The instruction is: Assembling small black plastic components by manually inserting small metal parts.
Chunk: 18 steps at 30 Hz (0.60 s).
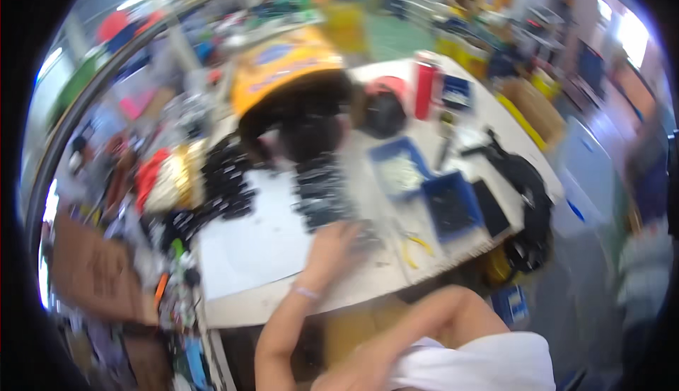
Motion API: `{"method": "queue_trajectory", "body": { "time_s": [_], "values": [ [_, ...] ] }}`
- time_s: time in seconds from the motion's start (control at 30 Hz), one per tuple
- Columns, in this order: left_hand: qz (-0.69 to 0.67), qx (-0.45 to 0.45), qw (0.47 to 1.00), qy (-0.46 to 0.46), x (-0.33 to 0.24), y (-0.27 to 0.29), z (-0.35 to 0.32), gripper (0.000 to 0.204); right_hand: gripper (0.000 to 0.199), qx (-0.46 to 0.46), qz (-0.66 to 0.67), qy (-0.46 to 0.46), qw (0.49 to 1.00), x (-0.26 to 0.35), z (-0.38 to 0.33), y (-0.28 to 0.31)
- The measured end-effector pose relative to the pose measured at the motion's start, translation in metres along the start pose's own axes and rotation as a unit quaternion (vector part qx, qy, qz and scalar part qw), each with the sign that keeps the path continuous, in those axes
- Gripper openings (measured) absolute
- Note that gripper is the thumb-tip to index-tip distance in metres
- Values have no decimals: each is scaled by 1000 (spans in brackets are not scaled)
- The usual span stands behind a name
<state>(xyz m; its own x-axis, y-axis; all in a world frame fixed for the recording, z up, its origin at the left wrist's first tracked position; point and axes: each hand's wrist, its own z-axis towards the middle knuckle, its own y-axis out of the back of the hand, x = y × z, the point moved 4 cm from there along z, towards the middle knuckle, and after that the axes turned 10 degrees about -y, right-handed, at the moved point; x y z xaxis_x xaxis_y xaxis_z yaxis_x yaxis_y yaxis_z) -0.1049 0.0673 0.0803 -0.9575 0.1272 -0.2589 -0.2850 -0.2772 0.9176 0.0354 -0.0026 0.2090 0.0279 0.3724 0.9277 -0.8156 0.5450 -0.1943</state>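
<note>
Motion blurs the whole picture. My left hand (332, 253) rests at the near end of a strip of small dark glossy pieces (324, 189) on the table. Its fingers are smeared, so whether they grip a piece is unclear. My right arm is bent back across my body, and my right hand (346, 377) is at the lower edge near my left arm, its fingers not distinguishable. Beside the strip, left of it, lies a white sheet (251, 232). More black pieces (225, 182) are heaped past its left edge. An orange-yellow bag (283, 66) with a dark opening stands behind them.
Right of my left hand are yellow-handled pliers (416, 249), a blue tray with pale pieces (375, 156) and a blue tray with dark contents (475, 214). A red can (424, 88) stands farther back. A black tool-like object (520, 172) lies along the table's right edge. Clutter crowds the left.
</note>
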Motion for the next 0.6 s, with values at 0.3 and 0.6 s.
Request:
{"method": "queue_trajectory", "body": {
  "time_s": [0.3,0.6],
  "values": [
    [56,-25,998,-8,24,-1,-14,82,29,-467,-26,-140,873,-98,-79,66],
    [27,-33,997,-57,8,10,-36,89,39,-591,-644,-155,460,-110,-121,102]
  ]
}}
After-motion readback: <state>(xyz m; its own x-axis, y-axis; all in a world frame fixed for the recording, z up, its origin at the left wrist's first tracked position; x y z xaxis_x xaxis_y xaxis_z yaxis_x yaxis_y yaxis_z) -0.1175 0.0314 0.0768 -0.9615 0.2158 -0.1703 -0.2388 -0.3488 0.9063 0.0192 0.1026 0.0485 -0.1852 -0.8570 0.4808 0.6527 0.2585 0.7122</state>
